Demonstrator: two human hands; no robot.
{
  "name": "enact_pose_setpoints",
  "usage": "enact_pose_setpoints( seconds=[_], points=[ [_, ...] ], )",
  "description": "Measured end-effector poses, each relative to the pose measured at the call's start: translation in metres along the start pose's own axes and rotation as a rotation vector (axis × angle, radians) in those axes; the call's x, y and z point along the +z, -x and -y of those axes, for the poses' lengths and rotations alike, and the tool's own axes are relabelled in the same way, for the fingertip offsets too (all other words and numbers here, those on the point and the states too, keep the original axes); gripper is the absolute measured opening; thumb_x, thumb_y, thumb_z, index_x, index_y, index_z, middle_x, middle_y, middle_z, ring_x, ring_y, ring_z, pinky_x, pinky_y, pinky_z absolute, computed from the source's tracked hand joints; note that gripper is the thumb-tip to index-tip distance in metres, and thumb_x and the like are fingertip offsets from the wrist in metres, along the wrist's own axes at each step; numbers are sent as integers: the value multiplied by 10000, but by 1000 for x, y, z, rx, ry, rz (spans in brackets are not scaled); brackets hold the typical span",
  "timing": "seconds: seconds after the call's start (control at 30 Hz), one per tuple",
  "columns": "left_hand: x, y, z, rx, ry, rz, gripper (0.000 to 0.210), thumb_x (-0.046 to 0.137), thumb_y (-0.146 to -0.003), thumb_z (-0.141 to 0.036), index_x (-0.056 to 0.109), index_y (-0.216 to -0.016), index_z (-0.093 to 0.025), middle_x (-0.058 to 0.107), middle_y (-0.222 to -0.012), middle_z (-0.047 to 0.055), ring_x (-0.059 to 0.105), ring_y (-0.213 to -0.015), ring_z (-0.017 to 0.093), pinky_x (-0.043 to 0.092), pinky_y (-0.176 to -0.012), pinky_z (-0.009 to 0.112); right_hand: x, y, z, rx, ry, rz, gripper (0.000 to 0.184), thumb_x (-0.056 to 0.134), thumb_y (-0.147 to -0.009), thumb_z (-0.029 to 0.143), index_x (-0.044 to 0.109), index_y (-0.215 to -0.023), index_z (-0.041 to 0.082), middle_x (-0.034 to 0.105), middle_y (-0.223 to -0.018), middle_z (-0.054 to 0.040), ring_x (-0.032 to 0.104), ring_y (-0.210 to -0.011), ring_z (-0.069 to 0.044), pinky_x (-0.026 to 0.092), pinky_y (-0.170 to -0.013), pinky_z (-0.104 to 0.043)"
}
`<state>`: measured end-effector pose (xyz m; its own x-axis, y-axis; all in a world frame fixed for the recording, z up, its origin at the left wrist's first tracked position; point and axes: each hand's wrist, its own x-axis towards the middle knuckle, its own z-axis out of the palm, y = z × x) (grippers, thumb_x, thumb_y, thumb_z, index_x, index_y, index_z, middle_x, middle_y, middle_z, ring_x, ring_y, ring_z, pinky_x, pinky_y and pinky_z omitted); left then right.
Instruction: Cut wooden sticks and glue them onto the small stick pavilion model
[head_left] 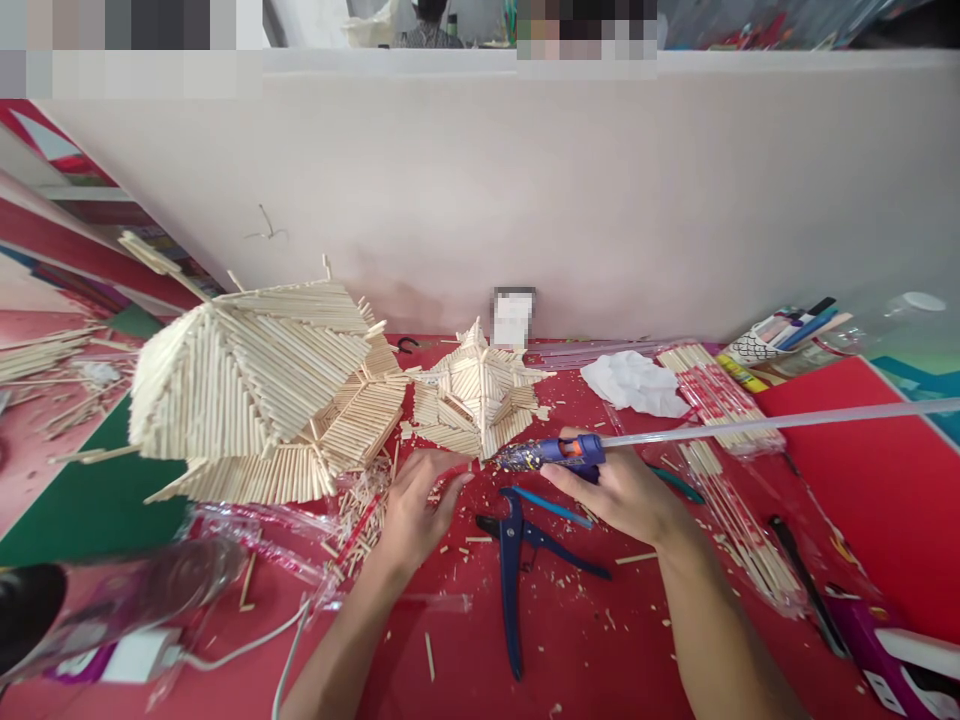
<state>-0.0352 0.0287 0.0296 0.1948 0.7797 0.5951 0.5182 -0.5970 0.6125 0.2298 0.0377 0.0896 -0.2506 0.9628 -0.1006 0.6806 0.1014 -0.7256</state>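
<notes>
My right hand (626,492) is wrapped round a dark blue hot glue gun (555,455), its nozzle pointing left at the near edge of a small roofed model (480,395) made of thin wooden sticks. A long clear glue stick (780,422) runs out of the gun's back to the right. At the model's near left edge is my left hand (420,500), thumb and forefinger closed together close to the nozzle. Whatever lies between those fingertips is too small to make out. A larger stick-built roof model (255,370) stands to the left.
Blue-handled cutters (512,580) and a blue pen-like tool (551,507) lie between my arms. Stick offcuts (364,520) are heaped left. Packed sticks (724,400), crumpled tissue (634,383) and a pen holder (769,335) are right. A plastic bottle (142,595) lies front left; a wall (480,180) stands behind.
</notes>
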Motion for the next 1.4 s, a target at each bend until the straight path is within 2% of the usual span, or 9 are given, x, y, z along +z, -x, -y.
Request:
enact_pose_setpoints(
  seconds=[0.3,0.7,1.3,1.4],
  points=[
    [3,-6,-6,20,-5,4,108,657,-971,-180,661,-1073,-214,793,-944,45,749,-855,172,617,-764,287,-9,2,-3,5,-36,28,352,584,-924,582,677,-842,253,706,-748,-11,667,-708,-217,489,-632,-303],
    [5,-5,-5,-11,-21,-2,109,672,-972,-216,673,-1080,-212,797,-945,43,764,-872,171,630,-797,295,-9,1,5,60,-35,66,412,560,-922,642,611,-837,243,622,-703,20,597,-660,-179,429,-616,-291],
    [6,-5,-6,2,-17,-26,154,710,-942,-203,677,-1092,-218,805,-946,36,763,-860,169,626,-795,282,-9,1,-2,60,-30,38,403,578,-918,639,624,-855,244,695,-802,-7,652,-758,-211,439,-640,-296],
    [5,-5,-5,9,-40,-21,129,693,-953,-203,670,-1080,-216,800,-933,36,761,-843,168,626,-783,283,-9,1,-1,48,-29,44,404,576,-920,637,600,-828,244,665,-754,6,631,-714,-197,436,-640,-296]
  ],
)
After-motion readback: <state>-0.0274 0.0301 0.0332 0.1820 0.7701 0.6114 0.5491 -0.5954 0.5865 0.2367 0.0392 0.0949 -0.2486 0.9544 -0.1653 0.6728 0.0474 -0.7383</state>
